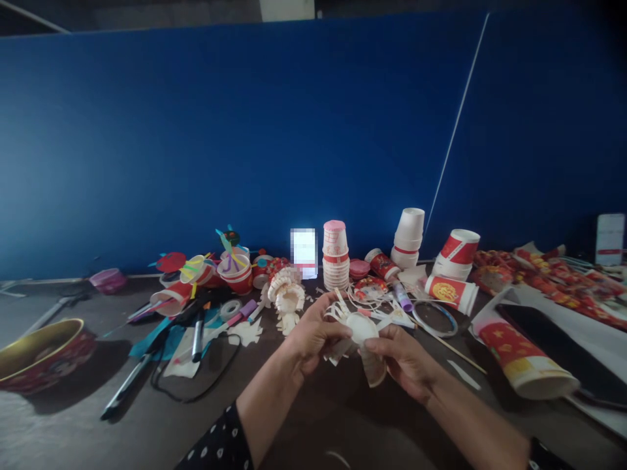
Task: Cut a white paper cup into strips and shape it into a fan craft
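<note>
Between my hands is a white paper cup cut into strips (361, 328), its round base facing me and several strips fanning out around it. My left hand (321, 329) pinches it from the left, the thumb lying at the edge of the base. From the right, my right hand (399, 356) grips it near a wider curved flap that hangs down. The far side of the cut cup is hidden. Just beyond stands a stack of paper cups (336, 258) with a pink top. A figure of curled paper strips (287, 297) is left of it.
Markers (198, 336), a black cord (196, 395) and paper scraps lie to the left, near a gold-lined bowl (42, 352). On the right are a tape roll (435, 318), a thin stick (455, 349), a red-and-white cup (526, 359) and a dark phone (563, 349). A blue partition (294, 130) closes off the back.
</note>
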`<state>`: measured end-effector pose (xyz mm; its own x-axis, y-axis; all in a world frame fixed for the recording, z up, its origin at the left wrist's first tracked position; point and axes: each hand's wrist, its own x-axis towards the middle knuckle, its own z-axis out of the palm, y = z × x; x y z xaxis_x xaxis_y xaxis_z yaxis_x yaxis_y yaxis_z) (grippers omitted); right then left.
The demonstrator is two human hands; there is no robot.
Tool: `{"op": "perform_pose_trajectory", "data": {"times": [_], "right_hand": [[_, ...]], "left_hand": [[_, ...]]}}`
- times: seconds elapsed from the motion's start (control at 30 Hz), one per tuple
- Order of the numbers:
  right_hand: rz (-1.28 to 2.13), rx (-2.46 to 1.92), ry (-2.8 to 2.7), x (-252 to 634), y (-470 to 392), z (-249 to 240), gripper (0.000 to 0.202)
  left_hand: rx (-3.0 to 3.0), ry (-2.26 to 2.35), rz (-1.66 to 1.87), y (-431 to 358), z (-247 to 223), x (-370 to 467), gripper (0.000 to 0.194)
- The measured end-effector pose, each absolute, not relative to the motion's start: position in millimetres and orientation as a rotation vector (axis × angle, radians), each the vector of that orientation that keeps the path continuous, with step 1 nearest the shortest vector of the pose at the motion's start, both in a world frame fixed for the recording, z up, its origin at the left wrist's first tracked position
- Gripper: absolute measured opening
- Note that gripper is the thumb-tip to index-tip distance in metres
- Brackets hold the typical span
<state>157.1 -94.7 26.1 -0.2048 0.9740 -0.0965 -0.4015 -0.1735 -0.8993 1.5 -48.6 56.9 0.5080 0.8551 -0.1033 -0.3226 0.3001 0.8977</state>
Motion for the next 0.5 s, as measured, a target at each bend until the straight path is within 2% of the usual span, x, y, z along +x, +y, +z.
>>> {"op": "perform_pose_trajectory", "data": {"times": [0.5], "right_hand": [[1.630,-0.862,-0.860,158.0,-94.9,23.9,0.025]], "left_hand": [[1.033,0.632,0.761,-49.4,67.4,-3.5,0.075]]}}
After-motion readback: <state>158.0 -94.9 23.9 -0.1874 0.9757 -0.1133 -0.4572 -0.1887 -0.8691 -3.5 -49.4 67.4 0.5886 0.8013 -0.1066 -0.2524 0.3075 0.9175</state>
